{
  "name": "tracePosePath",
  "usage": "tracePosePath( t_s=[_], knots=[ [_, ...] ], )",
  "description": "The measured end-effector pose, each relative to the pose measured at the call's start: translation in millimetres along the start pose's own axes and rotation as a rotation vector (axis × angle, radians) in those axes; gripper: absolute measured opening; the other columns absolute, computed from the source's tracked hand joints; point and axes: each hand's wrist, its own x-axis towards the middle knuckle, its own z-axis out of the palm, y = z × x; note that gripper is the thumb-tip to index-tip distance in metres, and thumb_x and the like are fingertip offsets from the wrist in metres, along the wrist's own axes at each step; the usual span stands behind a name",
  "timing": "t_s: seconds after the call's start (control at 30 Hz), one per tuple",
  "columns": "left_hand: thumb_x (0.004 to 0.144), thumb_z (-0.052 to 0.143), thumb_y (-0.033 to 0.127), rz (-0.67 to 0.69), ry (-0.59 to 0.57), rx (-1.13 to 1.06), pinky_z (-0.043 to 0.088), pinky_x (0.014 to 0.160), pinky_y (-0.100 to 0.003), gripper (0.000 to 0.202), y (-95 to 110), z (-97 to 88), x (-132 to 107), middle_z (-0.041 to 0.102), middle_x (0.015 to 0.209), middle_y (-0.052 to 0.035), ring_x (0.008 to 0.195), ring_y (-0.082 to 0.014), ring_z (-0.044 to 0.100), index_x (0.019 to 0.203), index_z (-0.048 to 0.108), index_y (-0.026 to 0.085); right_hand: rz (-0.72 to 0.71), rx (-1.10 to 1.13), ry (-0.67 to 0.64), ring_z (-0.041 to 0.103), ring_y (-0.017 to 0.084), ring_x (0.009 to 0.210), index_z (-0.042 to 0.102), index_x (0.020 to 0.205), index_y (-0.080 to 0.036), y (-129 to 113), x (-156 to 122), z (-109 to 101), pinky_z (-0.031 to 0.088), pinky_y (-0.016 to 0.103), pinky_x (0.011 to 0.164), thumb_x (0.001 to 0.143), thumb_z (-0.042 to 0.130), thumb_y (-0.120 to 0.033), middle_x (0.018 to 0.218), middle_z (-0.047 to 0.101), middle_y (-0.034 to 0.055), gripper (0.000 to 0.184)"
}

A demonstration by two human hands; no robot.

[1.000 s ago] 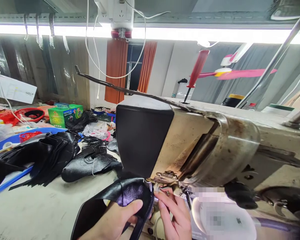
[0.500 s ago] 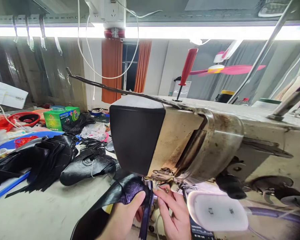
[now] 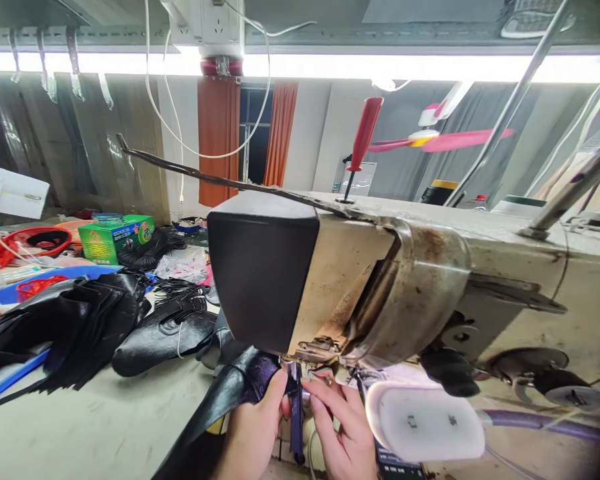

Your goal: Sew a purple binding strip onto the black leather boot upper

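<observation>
Under the head of the sewing machine (image 3: pixel 353 287), a black leather piece (image 3: pixel 225 387) lies beneath the needle area. My left hand (image 3: pixel 254 427) is closed on it, thumb on top and fingers curled below. A narrow dark strip (image 3: pixel 297 430) hangs down between my two hands, looking purplish under the lamp. My right hand (image 3: pixel 344 423) is just right of the strip, its bent fingers pressed together by the strip's edge and the small metal parts. What those fingertips hold is hidden. The needle's exact contact with the leather cannot be made out.
A white work lamp (image 3: pixel 427 420) glows right of my right hand. Stacked black leather pieces (image 3: pixel 95 320) and a tied bundle (image 3: pixel 165 333) lie on the pale table (image 3: pixel 110 433) at left. A red screwdriver (image 3: pixel 365 133) stands upright on the machine. A green box (image 3: pixel 115 237) sits farther back.
The view has shifted, so the machine and table items appear slightly farther left. My left thumb is nearer the needle area, and the leather under it has moved a little. The right hand keeps its pose.
</observation>
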Motion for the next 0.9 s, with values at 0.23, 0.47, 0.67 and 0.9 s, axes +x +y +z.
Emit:
tracePosePath(
  t_s=[0.23,0.47,0.67,0.9],
  knots=[
    [0.074,0.051,0.070,-0.044,0.029,0.074,0.032,0.055,-0.030,0.061,10.2,5.0,5.5,0.042,0.039,0.0015,0.045,-0.0167,0.045,0.037,0.046,0.023,0.025,0.108,0.006,0.067,0.019,0.095,0.067,0.115,-0.026,-0.3,-2.5,3.2,0.054,0.029,0.085,0.097,0.053,-0.021,0.103,0.071,0.0044,0.023],
    [0.068,0.055,0.073,-0.074,0.049,0.039,0.029,0.053,-0.029,0.059,10.4,8.0,12.0,0.041,0.039,0.0027,0.045,-0.0151,0.041,0.039,0.041,0.023,0.031,0.074,0.045,0.067,0.023,0.092,0.067,0.113,-0.030,-3.1,-1.5,4.4,0.057,0.039,0.082,0.095,0.053,-0.026,0.103,0.073,0.0024,0.023],
    [0.071,0.051,0.074,0.014,0.019,0.006,0.029,0.051,-0.027,0.058,7.4,11.0,17.2,0.043,0.046,0.0025,0.049,-0.0136,0.040,0.045,0.041,0.023,0.018,0.070,0.034,0.066,0.023,0.094,0.065,0.116,-0.030,-7.6,-0.7,4.4,0.057,0.038,0.079,0.095,0.050,-0.020,0.103,0.072,0.0037,0.028],
    [0.089,0.055,0.044,0.869,0.082,0.310,0.044,0.059,-0.026,0.031,-18.4,-33.6,-28.8,0.057,0.061,-0.0008,0.058,-0.0156,0.054,0.070,0.065,0.021,-0.091,-0.007,0.013,0.064,0.025,0.103,0.060,0.124,-0.022,-22.4,11.2,-9.5,0.054,0.039,0.084,0.094,0.051,-0.014,0.113,0.068,0.0119,0.032]
  ],
)
